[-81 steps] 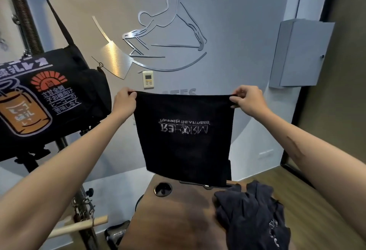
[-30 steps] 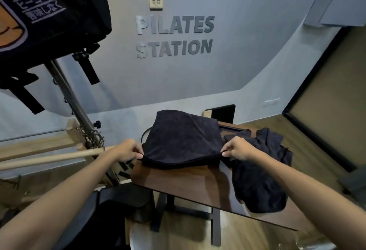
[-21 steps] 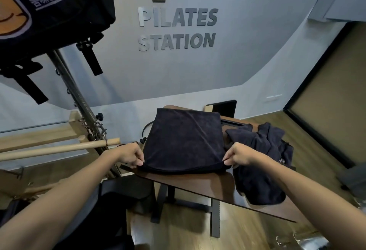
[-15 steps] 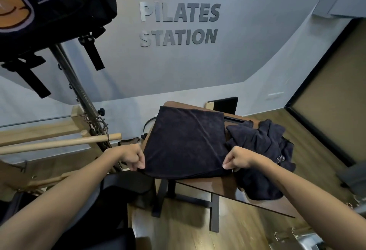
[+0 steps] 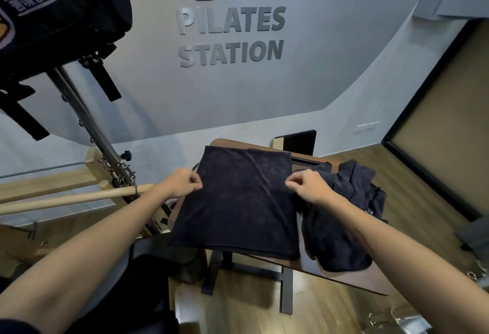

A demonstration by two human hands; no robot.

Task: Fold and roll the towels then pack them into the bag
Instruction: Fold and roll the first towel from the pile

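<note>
A dark folded towel (image 5: 238, 201) lies flat on the wooden table (image 5: 330, 272) between both hands. The left hand (image 5: 182, 182) pinches its left edge, the right hand (image 5: 308, 185) its right edge. Just beyond the right hand sits a crumpled towel heap (image 5: 344, 217).

Towel laid flat on the counter at frame centre

The folded towel (image 5: 238, 201) is spread on the counter (image 5: 344, 278) at centre; its side edges are met by the left hand (image 5: 182, 182) and right hand (image 5: 308, 186). A heap of towels (image 5: 344, 222) is set just to its right. The bag (image 5: 53, 10) is hung at upper left, with wall lettering (image 5: 231, 36) placed behind at upper centre.
</note>
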